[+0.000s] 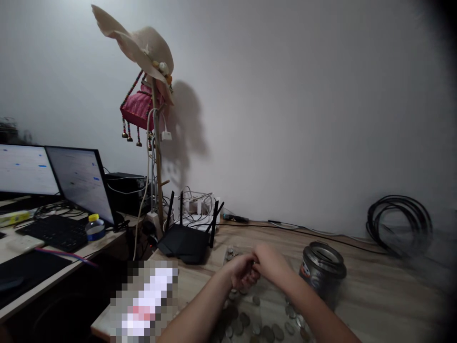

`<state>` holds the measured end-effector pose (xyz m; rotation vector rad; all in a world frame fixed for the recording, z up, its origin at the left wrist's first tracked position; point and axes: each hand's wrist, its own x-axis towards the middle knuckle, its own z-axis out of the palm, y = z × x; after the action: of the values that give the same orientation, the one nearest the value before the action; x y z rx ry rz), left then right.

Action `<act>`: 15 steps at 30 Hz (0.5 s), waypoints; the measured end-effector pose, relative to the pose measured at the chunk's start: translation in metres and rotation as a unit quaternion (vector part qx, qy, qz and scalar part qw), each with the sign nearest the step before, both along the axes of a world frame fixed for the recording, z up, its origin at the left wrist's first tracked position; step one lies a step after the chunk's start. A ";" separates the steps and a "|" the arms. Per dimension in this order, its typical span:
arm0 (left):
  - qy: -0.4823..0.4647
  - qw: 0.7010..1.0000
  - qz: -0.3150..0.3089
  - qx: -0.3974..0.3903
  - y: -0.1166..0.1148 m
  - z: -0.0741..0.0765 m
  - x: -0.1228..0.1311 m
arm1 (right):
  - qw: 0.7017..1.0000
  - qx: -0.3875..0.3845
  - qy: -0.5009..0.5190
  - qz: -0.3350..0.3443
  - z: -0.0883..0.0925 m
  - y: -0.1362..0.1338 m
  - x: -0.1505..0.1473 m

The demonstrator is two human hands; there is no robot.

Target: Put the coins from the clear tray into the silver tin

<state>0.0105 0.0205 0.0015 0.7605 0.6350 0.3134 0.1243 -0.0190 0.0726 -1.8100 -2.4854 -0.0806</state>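
My left hand (244, 272) is turned palm up over the table, its fingers curled inward; whatever lies in the palm is hidden. My right hand (266, 258) reaches across to meet it, touching or nearly touching its fingers. Motion blurs the right hand, and its fingertips are out of sight behind the left. Loose coins (244, 319) are scattered on the table beneath both hands. More coins (231, 252) lie in what looks like a clear shallow tray just beyond the left hand. To the right of my right forearm stands a round metal tin (323, 271) with a slotted lid.
A black router (185, 244) with raised antennas sits at the back left of the wooden table (385, 295). A pixelated patch (146, 305) covers something at the left edge. Coiled black cable (398, 226) rests against the wall. Monitors (84, 183) and a bottle (94, 227) occupy the adjoining desk.
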 end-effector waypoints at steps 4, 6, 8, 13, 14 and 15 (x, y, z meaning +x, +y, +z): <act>-0.014 1.000 -0.014 -0.004 -0.003 0.005 -0.005 | 0.999 -0.013 0.024 0.044 0.001 0.006 0.006; -0.021 1.000 0.010 -0.005 -0.005 0.007 -0.007 | 0.996 -0.037 0.041 0.073 0.001 0.007 0.007; -0.032 0.999 0.041 -0.006 -0.006 0.008 -0.008 | 0.994 -0.044 0.053 0.088 0.002 0.006 0.006; -0.045 0.991 0.124 0.017 0.000 0.003 -0.008 | 0.996 -0.005 0.060 0.072 0.021 -0.002 0.011; -0.034 0.987 0.151 0.037 0.001 0.000 -0.007 | 0.996 0.022 0.063 0.052 0.028 -0.003 0.020; -0.023 0.981 0.182 0.060 0.003 -0.002 -0.006 | 0.996 0.057 0.069 0.023 0.035 -0.003 0.033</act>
<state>0.0044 0.0232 -0.0009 0.7473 0.7152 0.7075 0.1570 -0.0216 0.1072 -1.6540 -2.3757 -0.0899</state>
